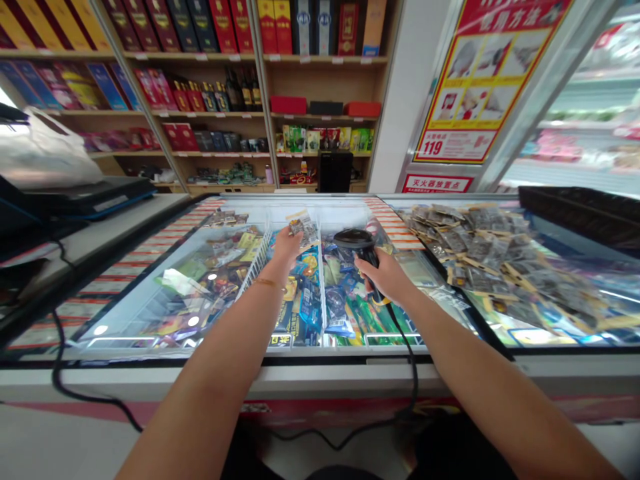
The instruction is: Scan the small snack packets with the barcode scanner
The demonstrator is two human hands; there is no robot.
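Note:
My left hand (289, 248) is closed on a small clear-and-tan snack packet (306, 230), held above the freezer's glass top (165, 293). In my right hand (383, 273) is a black barcode scanner (361, 241), gripped by its handle, its head tilted toward the packet. A black cable (407, 340) hangs from the handle and runs down past the freezer's front edge. Under the glass, wire dividers separate colourful frozen packs (305, 297). On the right part of the top lies a heap of similar packets (480, 240); a few more packets (227, 218) rest at the far left.
A dark tray (580, 217) stands at the right, behind the heap. A counter (30, 267) at the left carries a white plastic bag (55, 150) and a black flat device (105, 197). Shelves (200, 113) of boxes and bottles line the back wall.

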